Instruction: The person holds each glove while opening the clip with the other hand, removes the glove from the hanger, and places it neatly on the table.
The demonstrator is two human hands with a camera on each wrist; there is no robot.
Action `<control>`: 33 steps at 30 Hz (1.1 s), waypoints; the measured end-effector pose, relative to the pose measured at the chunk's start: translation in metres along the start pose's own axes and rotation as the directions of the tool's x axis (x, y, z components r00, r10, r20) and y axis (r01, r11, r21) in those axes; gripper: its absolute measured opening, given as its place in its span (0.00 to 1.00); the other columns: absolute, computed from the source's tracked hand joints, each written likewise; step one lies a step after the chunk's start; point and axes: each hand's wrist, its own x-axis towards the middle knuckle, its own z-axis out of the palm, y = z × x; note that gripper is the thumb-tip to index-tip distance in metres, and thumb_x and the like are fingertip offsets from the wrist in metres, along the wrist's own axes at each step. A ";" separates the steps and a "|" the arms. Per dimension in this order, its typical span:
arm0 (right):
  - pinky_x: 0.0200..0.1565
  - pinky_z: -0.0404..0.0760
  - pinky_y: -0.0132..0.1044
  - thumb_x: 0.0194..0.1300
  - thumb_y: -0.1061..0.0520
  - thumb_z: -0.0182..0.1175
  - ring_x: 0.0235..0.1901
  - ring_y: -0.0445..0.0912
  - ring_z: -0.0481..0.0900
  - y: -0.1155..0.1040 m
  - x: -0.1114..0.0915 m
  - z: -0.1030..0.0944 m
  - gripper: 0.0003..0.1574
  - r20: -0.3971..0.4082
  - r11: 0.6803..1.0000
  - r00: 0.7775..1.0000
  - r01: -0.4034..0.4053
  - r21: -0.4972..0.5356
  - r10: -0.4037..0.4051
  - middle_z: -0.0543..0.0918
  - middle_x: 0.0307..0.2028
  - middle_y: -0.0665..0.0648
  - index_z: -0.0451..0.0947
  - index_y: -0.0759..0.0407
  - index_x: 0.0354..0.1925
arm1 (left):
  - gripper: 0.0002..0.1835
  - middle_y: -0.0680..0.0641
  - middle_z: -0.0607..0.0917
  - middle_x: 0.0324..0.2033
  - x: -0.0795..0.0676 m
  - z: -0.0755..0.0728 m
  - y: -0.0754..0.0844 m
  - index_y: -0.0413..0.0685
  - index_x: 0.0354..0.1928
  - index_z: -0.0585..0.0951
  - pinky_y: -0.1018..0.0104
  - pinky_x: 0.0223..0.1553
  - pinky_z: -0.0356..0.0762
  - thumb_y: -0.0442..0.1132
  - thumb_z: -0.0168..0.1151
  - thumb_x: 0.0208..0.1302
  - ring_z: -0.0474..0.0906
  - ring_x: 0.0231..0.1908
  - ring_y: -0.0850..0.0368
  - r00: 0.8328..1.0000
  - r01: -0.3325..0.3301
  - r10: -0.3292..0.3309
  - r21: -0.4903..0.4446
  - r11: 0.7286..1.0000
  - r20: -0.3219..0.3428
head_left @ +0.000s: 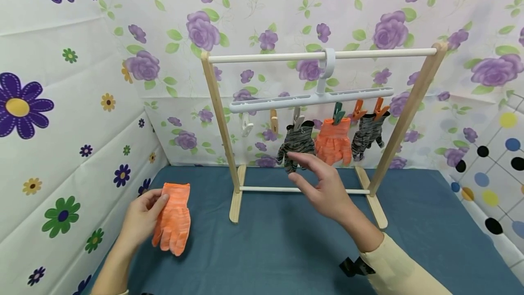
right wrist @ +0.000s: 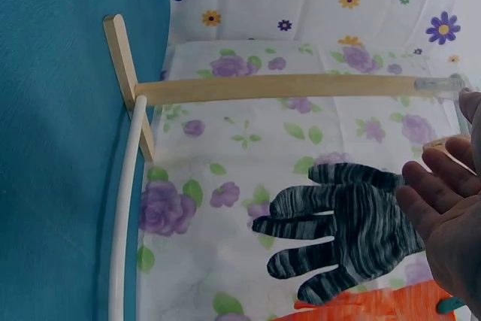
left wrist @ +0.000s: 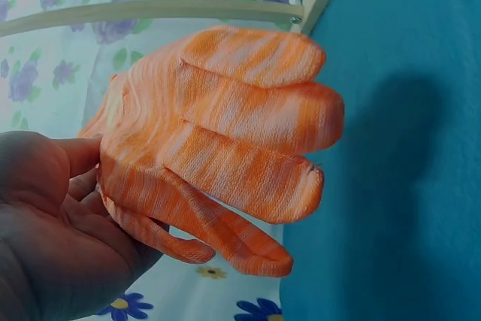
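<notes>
My left hand [head_left: 141,216] pinches an orange knit glove [head_left: 175,220] near its cuff, above the cloth at the left; its fingers hang down. In the left wrist view the glove [left wrist: 225,125] spreads out past my thumb. My right hand [head_left: 323,185] is raised before the rack with thumb and fingers apart, holding nothing. Behind it a black-and-grey glove [head_left: 300,139] hangs from a grey clothespin [head_left: 298,117]. Beside that hang an orange glove [head_left: 333,140] on a green clothespin [head_left: 338,113] and another black-and-grey glove [head_left: 368,135] on orange clothespins [head_left: 380,108].
A pale hanger [head_left: 282,103] hooks over the white bar [head_left: 262,58] of a wooden rack [head_left: 221,117]. A white clothespin [head_left: 246,124] and a tan clothespin [head_left: 274,121] hang from its left half without gloves. Blue cloth [head_left: 254,258] covers the table; flowered sheets [head_left: 266,8] stand behind.
</notes>
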 end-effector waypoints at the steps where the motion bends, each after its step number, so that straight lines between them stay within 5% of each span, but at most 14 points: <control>1: 0.65 0.78 0.51 0.73 0.64 0.68 0.67 0.51 0.78 0.000 -0.002 -0.002 0.33 -0.003 1.000 1.000 0.000 -0.006 0.000 0.80 0.68 0.54 0.75 0.55 0.73 | 0.21 0.41 0.85 0.34 0.000 -0.001 -0.002 0.31 0.59 0.82 0.66 0.24 0.77 0.45 0.56 0.84 0.77 0.24 0.58 1.000 0.012 -0.012 0.008 1.000 0.017; 9: 0.65 0.78 0.45 0.72 0.65 0.69 0.65 0.51 0.79 0.008 -0.018 -0.014 0.34 -0.034 0.998 0.999 -0.026 -0.062 0.024 0.80 0.68 0.53 0.76 0.53 0.73 | 0.25 0.43 0.86 0.40 0.003 -0.007 -0.023 0.30 0.63 0.79 0.65 0.31 0.79 0.49 0.56 0.84 0.80 0.33 0.56 0.974 0.149 -0.158 0.069 0.986 0.162; 17: 0.66 0.76 0.39 0.73 0.63 0.69 0.66 0.49 0.79 0.014 -0.031 -0.026 0.34 -0.037 0.993 0.998 -0.058 -0.105 0.054 0.80 0.68 0.52 0.76 0.54 0.73 | 0.22 0.45 0.87 0.41 0.006 -0.010 -0.045 0.28 0.62 0.80 0.65 0.37 0.79 0.44 0.55 0.85 0.80 0.39 0.54 0.937 0.185 -0.202 0.085 0.979 0.284; 25: 0.66 0.76 0.47 0.71 0.62 0.71 0.68 0.50 0.77 0.022 -0.038 -0.036 0.37 -0.037 0.985 0.997 -0.069 -0.155 0.064 0.78 0.69 0.53 0.74 0.52 0.74 | 0.21 0.43 0.86 0.42 0.007 -0.007 -0.063 0.25 0.62 0.79 0.63 0.38 0.78 0.39 0.57 0.83 0.79 0.40 0.53 0.932 0.173 -0.220 0.182 0.968 0.288; 33: 0.66 0.73 0.59 0.69 0.62 0.73 0.68 0.53 0.76 0.031 -0.047 -0.045 0.38 -0.047 0.971 0.996 -0.090 -0.223 0.081 0.78 0.70 0.56 0.74 0.56 0.74 | 0.24 0.46 0.79 0.33 0.006 -0.004 -0.073 0.23 0.63 0.75 0.60 0.30 0.71 0.39 0.64 0.78 0.74 0.30 0.52 0.925 0.143 -0.235 0.299 0.944 0.299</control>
